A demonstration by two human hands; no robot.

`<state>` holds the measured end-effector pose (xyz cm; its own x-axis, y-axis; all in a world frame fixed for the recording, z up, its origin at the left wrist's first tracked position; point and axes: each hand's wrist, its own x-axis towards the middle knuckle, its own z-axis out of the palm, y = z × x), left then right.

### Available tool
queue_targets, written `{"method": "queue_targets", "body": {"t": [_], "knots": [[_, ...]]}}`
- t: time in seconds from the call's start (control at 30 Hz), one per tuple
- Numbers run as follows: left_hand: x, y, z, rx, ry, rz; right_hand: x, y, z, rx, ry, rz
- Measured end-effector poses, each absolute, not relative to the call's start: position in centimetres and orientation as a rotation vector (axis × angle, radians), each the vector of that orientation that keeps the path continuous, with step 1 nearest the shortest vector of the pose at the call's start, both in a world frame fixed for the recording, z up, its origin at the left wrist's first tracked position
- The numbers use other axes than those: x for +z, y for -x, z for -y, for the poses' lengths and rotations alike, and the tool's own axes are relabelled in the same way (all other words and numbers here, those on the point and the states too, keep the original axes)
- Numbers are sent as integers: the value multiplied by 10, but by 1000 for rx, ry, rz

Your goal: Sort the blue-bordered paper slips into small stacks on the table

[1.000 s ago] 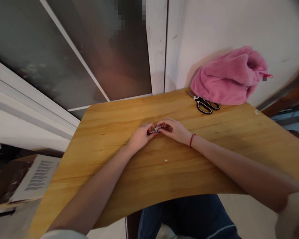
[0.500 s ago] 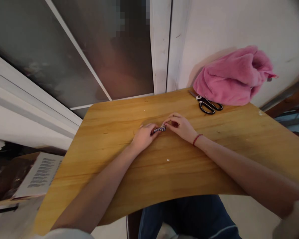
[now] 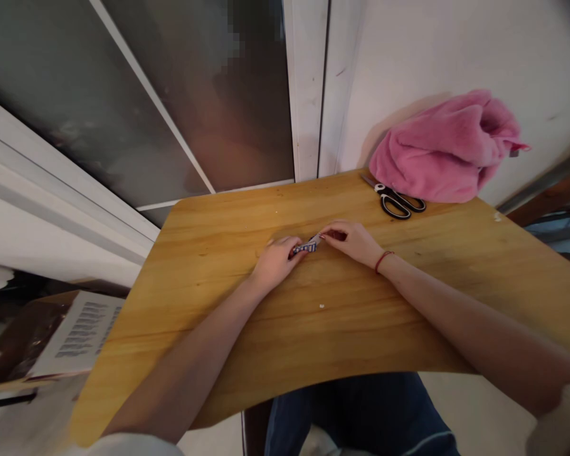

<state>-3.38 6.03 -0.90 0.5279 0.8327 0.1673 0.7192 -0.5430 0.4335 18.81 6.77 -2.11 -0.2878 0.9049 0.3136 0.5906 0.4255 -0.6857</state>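
Note:
My left hand (image 3: 276, 261) is closed around a small blue-and-white striped block (image 3: 306, 247), low over the wooden table (image 3: 247, 323). Its kind cannot be made out, and its left end is hidden in the fingers. A pale strip or flap (image 3: 317, 239) sticks up from the right end of the block. My right hand (image 3: 355, 243), with a red cord bracelet (image 3: 382, 261) at the wrist, pinches the tip of that strip between thumb and forefinger.
Black-handled scissors (image 3: 395, 201) lie at the back right, against a pink plush bundle (image 3: 449, 149) by the wall. A tiny white scrap (image 3: 322, 306) is in front of my hands. Left of the table stands a printed cardboard box (image 3: 76, 332); behind is a glass-panelled door (image 3: 171, 95).
My right hand has moved slightly right, away from the left, and more of the pale strip shows between them. The left hand keeps its grip on the striped block.

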Motion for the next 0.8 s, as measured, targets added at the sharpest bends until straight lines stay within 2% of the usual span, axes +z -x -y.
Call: {"method": "queue_targets", "body": {"t": [0.17, 0.43, 0.8], "knots": [[-8, 33, -60, 508, -2448, -1284, -24, -189, -67, 713, 1316, 2019], [-8, 32, -59, 424, -2572, -1306, -22, -189, -64, 546, 1359, 2163], [-10, 31, -58, 377, -2649, -1291, -19, -183, -60, 541, 1402, 2159]]}}
